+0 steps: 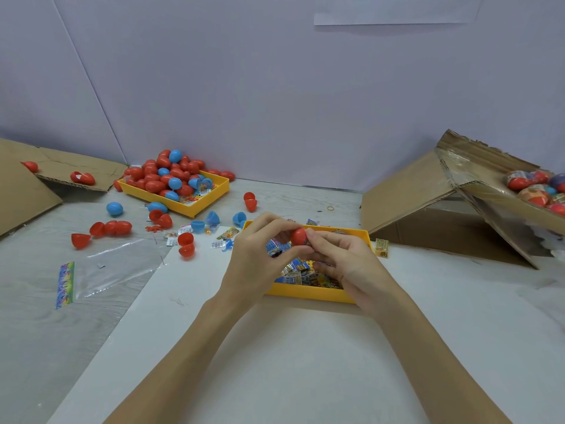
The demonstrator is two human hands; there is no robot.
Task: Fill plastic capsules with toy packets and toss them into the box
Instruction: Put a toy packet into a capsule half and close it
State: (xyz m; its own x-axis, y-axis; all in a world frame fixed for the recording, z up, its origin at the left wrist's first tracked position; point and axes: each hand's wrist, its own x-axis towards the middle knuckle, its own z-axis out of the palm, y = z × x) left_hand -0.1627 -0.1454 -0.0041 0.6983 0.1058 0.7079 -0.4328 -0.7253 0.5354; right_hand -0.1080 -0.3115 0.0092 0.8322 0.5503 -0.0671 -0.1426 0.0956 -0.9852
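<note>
Though fingers hide much of it, a red capsule (299, 236) sits pinched between both hands: left hand (256, 255) and right hand (345, 264) grasp it above the near yellow tray (308, 293) of toy packets (301, 275). Another yellow tray (195, 206) holds red and blue capsules. The cardboard box (477, 191) is cut off at right.

No text, label, brand or number is showing clearly enough to be read. Print is showing on the toy packets (301, 275) lying in the near yellow tray (305, 293), on the loose packets (227, 234) lying on the table, and on the colourful strip (65, 284) of the clear bag, but all of it is blurring out at this size.
</note>
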